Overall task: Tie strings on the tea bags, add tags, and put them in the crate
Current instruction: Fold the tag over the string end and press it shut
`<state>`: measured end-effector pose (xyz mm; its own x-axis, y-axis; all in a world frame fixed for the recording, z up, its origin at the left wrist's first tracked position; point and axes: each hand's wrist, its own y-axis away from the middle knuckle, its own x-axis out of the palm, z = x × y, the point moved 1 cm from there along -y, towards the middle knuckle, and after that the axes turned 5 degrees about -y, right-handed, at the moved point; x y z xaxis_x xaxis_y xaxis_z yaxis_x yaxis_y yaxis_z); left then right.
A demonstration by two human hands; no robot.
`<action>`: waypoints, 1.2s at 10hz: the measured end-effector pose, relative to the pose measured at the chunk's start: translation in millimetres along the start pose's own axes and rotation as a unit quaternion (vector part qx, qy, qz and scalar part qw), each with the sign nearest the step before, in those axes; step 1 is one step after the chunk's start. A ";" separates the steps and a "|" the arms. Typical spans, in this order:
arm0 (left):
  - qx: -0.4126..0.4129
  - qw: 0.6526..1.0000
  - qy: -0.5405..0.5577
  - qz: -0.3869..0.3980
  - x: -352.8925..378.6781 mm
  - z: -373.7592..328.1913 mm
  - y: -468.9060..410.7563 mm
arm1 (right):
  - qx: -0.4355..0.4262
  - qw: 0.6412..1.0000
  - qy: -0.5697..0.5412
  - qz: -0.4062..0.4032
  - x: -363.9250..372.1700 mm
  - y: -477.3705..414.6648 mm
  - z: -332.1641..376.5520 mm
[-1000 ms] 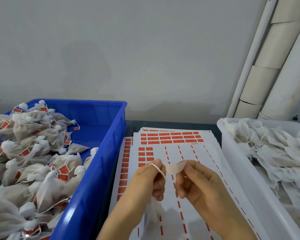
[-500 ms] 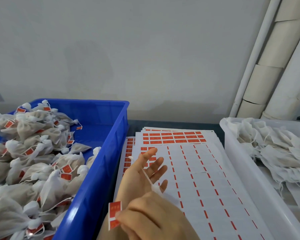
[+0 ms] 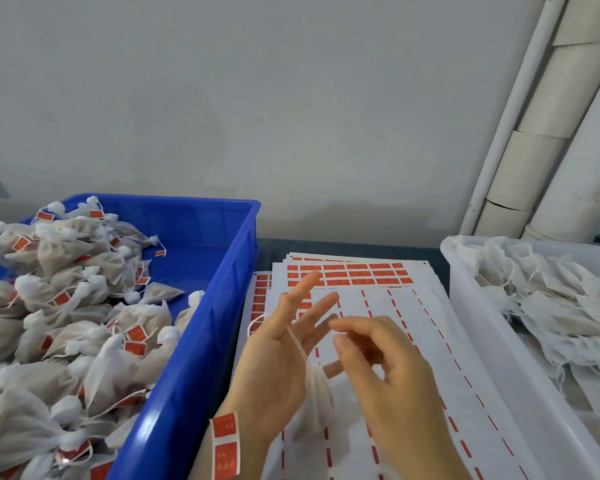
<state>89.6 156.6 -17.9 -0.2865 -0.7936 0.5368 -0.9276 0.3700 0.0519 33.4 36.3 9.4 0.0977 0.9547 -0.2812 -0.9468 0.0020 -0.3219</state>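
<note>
Crate [image 3: 201, 306] of tied bags left, sticker sheets [image 3: 378, 306] between, tub [image 3: 482, 341] of untied bags right

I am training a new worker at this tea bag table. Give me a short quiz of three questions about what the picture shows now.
1. True or false: the blue crate holds tea bags with red tags.
2. Where does the loose strip of tags stick? A) the left wrist B) the wall C) the white tub
3. Fill in: the string across the open left hand leads down to a ___.
Key: 1 true; 2 A; 3 tea bag.
</note>
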 end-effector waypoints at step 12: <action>-0.207 0.964 -0.142 -0.092 6.7 6.0 1.2 | -0.004 0.999 0.012 0.048 -33.5 -14.5 -44.3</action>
<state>85.2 148.9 -19.3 -0.2350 -0.9424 0.2379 -0.8110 0.3250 0.4865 57.4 -8.9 -16.6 0.0144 0.9430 -0.3325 -0.9499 -0.0909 -0.2989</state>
